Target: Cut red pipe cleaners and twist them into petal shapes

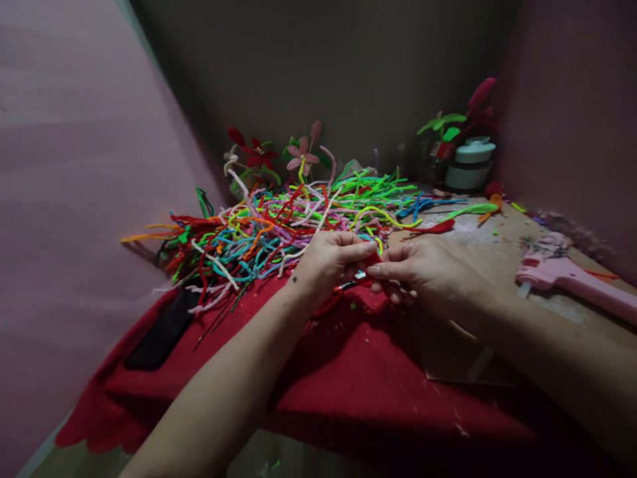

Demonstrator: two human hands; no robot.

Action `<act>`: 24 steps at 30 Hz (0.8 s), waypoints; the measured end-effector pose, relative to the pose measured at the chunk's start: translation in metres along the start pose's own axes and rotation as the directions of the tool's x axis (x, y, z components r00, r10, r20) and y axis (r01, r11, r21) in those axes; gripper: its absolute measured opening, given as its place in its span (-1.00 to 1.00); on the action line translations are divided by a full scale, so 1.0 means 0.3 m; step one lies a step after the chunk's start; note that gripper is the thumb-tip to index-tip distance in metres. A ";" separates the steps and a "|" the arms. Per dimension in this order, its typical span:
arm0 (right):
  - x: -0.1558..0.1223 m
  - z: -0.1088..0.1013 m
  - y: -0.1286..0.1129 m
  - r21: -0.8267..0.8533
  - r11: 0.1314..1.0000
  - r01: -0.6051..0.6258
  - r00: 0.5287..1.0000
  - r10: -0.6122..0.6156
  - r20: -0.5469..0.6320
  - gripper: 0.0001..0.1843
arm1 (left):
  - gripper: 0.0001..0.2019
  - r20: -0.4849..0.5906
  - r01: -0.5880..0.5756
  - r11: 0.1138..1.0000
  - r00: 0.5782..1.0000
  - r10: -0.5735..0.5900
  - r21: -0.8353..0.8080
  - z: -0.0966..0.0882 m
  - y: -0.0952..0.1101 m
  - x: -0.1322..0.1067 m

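Note:
My left hand (331,259) and my right hand (423,269) meet fingertip to fingertip over a red cloth (348,372). Between them they pinch a small red pipe-cleaner piece (368,264); most of it is hidden by the fingers. Just behind the hands lies a big loose heap of coloured pipe cleaners (293,222) in green, pink, red, blue, orange and white. A finished red petal piece (438,228) lies to the right of the heap.
A pink glue gun (567,275) lies on brown cardboard (497,252) at the right. Pipe-cleaner flowers (279,156) stand at the back, a white lidded pot (472,166) with more flowers at back right. A black flat object (162,332) lies at left. Walls close in on three sides.

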State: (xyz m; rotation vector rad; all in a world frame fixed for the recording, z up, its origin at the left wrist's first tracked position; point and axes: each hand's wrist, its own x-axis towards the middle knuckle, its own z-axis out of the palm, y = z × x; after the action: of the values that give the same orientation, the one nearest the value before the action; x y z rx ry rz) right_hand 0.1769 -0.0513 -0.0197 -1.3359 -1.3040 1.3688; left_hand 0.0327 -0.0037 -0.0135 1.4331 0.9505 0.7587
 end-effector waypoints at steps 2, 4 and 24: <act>0.001 0.000 -0.001 0.003 1.000 0.003 1.000 -0.003 0.002 -0.74 | -0.71 -0.027 -0.005 1.000 1.000 0.005 -0.016 0.010 -0.002 -0.004; 0.000 0.000 0.000 0.007 1.000 0.013 1.000 -0.013 -0.003 -0.74 | -0.73 -0.077 -0.042 0.999 0.996 0.042 0.004 0.022 -0.004 -0.008; 0.025 -0.015 0.042 0.251 0.960 0.122 0.990 -0.101 -0.096 -0.77 | -0.76 0.057 -0.252 0.924 0.968 0.246 0.288 -0.005 0.017 0.006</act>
State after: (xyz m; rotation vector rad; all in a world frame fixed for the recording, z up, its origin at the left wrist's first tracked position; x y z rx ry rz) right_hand 0.1819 -0.0451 -0.0327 -1.1142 -1.0885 1.3386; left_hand 0.0330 -0.0012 -0.0084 1.8454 0.9018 0.8102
